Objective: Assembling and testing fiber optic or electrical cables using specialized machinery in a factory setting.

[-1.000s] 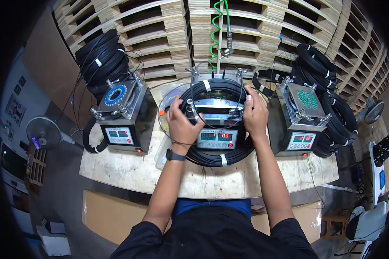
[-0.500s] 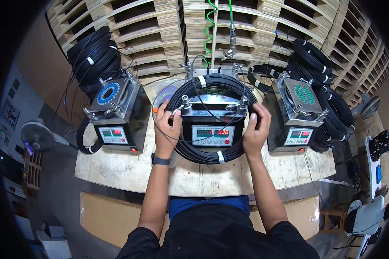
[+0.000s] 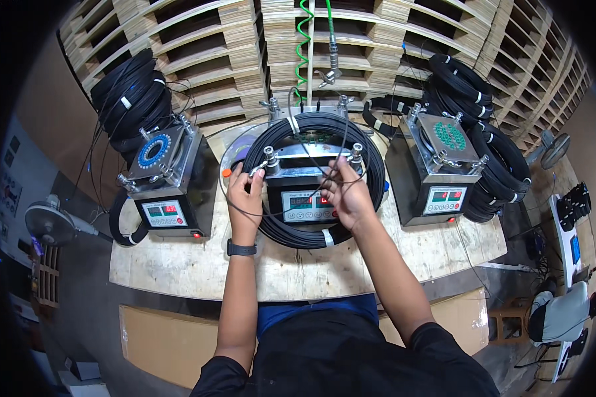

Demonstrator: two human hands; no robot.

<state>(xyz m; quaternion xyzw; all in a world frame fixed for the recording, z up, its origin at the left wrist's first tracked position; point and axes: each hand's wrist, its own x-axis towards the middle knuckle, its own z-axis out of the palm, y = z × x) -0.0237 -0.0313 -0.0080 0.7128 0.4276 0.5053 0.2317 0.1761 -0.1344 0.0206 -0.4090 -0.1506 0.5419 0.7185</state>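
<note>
Behind the table's front edge, the left hand and right hand, both half-curled, holds unclear, meet a black cable coil best kept untangled.

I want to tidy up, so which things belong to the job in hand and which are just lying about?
Likely in use:
- middle machine
- central black cable coil
- clamp beside the left hand

Likely unrelated:
- left fan
- right fan
- cardboard
</note>
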